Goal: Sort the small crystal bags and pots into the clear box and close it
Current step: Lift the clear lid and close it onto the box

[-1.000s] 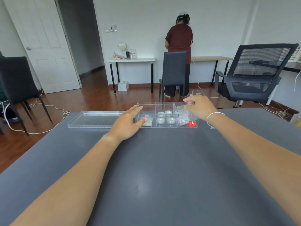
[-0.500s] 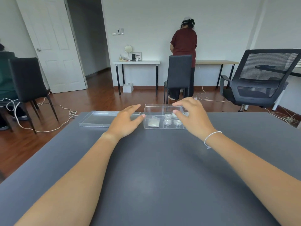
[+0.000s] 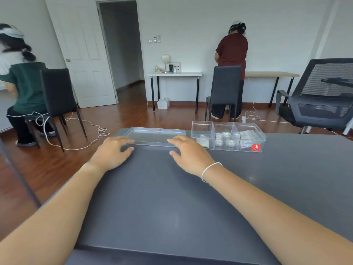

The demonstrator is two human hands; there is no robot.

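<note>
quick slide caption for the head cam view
Both hands, left hand and right hand, reach the clear lid beside the filled, open clear box.

Office-like room — desks (image 3: 174,74), mesh office chair (image 3: 322,96), wood floor (image 3: 133,113)

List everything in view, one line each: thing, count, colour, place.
clear box: 1, clear, far right of table, open
lid: 1, clear, left of box
pots: 4, whitish, middle compartment
bags: several, clear, left and right compartments
table: 1, dark grey, foreground
black chairs: 2, left and centre
office chair: 1, black, right
people: 2, background
left hand: at lid's left end
right hand: at lid's right end
</note>
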